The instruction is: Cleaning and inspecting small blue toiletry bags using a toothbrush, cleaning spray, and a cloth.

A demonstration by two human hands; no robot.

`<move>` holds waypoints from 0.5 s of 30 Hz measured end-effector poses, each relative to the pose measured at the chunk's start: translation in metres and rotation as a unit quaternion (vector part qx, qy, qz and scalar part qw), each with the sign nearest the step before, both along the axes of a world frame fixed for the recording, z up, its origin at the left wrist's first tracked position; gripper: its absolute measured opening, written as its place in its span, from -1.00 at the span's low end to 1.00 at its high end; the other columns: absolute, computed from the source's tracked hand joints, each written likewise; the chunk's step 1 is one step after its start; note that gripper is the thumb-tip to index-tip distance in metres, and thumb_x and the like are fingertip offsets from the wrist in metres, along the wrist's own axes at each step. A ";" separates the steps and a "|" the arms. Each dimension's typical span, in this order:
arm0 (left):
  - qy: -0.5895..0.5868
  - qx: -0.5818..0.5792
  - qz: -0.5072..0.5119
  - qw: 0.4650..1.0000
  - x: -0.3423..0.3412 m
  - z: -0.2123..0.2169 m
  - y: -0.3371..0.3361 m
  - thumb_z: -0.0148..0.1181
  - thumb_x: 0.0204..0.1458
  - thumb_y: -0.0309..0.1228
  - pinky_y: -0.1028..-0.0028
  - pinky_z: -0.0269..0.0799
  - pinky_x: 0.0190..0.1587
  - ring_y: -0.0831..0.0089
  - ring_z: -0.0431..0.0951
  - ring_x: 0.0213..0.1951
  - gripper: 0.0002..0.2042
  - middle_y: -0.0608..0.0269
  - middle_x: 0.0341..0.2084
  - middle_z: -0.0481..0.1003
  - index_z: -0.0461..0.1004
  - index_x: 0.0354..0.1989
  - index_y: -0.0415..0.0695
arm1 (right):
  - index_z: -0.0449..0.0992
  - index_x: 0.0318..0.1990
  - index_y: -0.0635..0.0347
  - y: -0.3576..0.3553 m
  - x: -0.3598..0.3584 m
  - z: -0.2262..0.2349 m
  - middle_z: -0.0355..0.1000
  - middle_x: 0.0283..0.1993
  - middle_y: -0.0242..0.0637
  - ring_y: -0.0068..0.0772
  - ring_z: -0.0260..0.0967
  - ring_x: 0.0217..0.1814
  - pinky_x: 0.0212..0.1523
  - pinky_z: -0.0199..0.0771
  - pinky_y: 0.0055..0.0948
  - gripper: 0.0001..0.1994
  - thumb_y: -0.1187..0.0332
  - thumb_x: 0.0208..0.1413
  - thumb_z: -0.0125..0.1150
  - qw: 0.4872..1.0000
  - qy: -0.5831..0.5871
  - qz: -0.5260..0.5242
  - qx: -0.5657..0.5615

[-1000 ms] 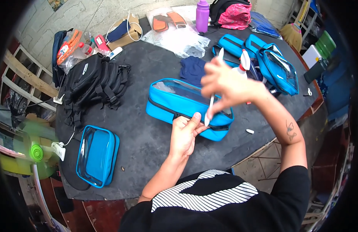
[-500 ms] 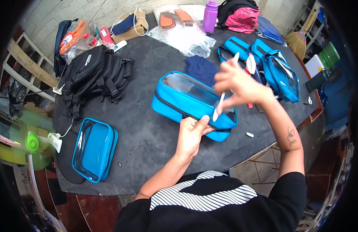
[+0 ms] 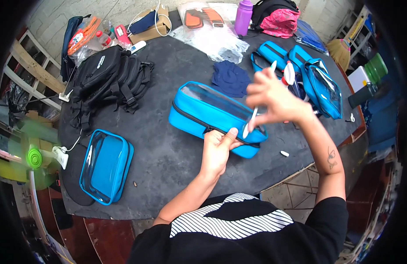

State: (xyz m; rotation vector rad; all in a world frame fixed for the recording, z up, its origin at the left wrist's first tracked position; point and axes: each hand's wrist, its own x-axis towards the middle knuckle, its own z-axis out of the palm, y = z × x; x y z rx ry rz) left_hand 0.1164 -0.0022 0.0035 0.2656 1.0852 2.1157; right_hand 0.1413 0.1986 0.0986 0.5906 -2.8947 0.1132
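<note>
A bright blue zip pouch with a clear top (image 3: 212, 112) lies in the middle of the dark round table (image 3: 168, 163). My left hand (image 3: 217, 149) grips its near edge by the zipper. My right hand (image 3: 274, 99) is raised just above the pouch's right end and holds a thin white stick-like tool (image 3: 251, 121) whose tip points down at the zipper, close to my left thumb. Other white pieces (image 3: 289, 72) stick up from the same hand.
A second blue pouch (image 3: 106, 165) lies at the near left, more blue pouches (image 3: 317, 83) at the right. A black backpack (image 3: 109, 81), a navy cloth (image 3: 230, 78), clear plastic bags (image 3: 212, 42), a purple bottle (image 3: 243, 15) and a small white piece (image 3: 284, 153) also sit on the table.
My right hand has dropped a little, bringing the white tool's tip down toward the zipper. My left hand keeps its grip on the pouch's edge.
</note>
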 end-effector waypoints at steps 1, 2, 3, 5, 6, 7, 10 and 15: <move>0.022 0.017 -0.016 0.999 -0.002 -0.012 -0.002 0.04 0.20 -0.49 0.57 0.51 -0.33 0.56 0.54 -0.41 -0.83 0.18 -0.40 0.55 0.50 -0.29 -0.37 | 0.38 -0.56 0.05 -0.014 0.001 -0.006 0.17 -0.46 -0.43 -0.30 0.10 -0.25 -0.09 0.04 -0.20 -0.50 -0.20 -0.33 0.34 0.998 -0.019 0.053 -0.006; 0.044 0.033 -0.032 0.998 -0.004 -0.025 -0.004 0.05 0.20 -0.49 0.53 0.55 -0.28 0.50 0.58 -0.37 -0.82 0.13 -0.37 0.57 0.50 -0.27 -0.39 | 0.37 -0.56 0.05 -0.022 0.000 -0.009 0.17 -0.46 -0.43 -0.30 0.09 -0.26 -0.10 0.03 -0.21 -0.49 -0.21 -0.33 0.34 0.994 -0.038 0.106 -0.011; 0.052 0.018 -0.026 0.998 -0.004 -0.025 -0.003 0.05 0.20 -0.49 0.50 0.56 -0.22 0.48 0.59 -0.33 -0.82 0.12 -0.35 0.57 0.50 -0.26 -0.39 | 0.37 -0.57 0.04 -0.014 -0.001 -0.008 0.17 -0.47 -0.43 -0.29 0.09 -0.26 -0.10 0.03 -0.21 -0.49 -0.21 -0.32 0.34 0.996 -0.029 0.090 0.000; 0.041 0.017 -0.020 0.999 -0.007 -0.013 -0.005 0.06 0.20 -0.49 0.51 0.55 -0.24 0.50 0.58 -0.34 -0.83 0.14 -0.36 0.57 0.51 -0.26 -0.37 | 0.37 -0.56 0.04 -0.003 -0.003 -0.005 0.18 -0.46 -0.41 -0.27 0.10 -0.25 -0.06 0.04 -0.18 -0.49 -0.21 -0.33 0.34 0.999 -0.010 0.035 -0.002; 0.034 0.020 -0.013 0.999 -0.009 -0.009 -0.003 0.06 0.20 -0.49 0.53 0.54 -0.25 0.53 0.57 -0.35 -0.83 0.16 -0.37 0.57 0.51 -0.27 -0.36 | 0.36 -0.55 0.04 -0.002 -0.004 -0.003 0.18 -0.46 -0.41 -0.26 0.10 -0.25 -0.06 0.04 -0.18 -0.49 -0.21 -0.34 0.34 1.000 0.001 0.025 -0.003; 0.039 0.008 0.004 0.999 -0.007 -0.009 -0.003 0.05 0.20 -0.49 0.52 0.55 -0.25 0.50 0.58 -0.35 -0.82 0.15 -0.37 0.57 0.51 -0.27 -0.38 | 0.37 -0.55 0.05 -0.010 -0.003 -0.006 0.18 -0.45 -0.40 -0.26 0.09 -0.26 -0.08 0.03 -0.19 -0.49 -0.21 -0.35 0.34 0.998 0.003 0.061 -0.011; 0.049 0.001 0.011 0.999 -0.003 -0.007 -0.003 0.04 0.20 -0.49 0.50 0.56 -0.25 0.49 0.59 -0.35 -0.82 0.14 -0.36 0.57 0.51 -0.25 -0.38 | 0.37 -0.55 0.06 -0.009 -0.003 -0.009 0.17 -0.45 -0.40 -0.27 0.09 -0.25 -0.10 0.02 -0.19 -0.49 -0.19 -0.35 0.36 0.998 -0.004 0.060 -0.014; 0.060 -0.010 -0.011 0.998 -0.002 -0.012 -0.004 0.04 0.20 -0.50 0.50 0.57 -0.26 0.50 0.58 -0.35 -0.83 0.15 -0.36 0.56 0.50 -0.24 -0.39 | 0.36 -0.55 0.06 -0.013 -0.006 -0.005 0.16 -0.46 -0.40 -0.29 0.07 -0.26 -0.14 0.02 -0.24 -0.48 -0.20 -0.37 0.36 0.997 -0.009 0.075 0.004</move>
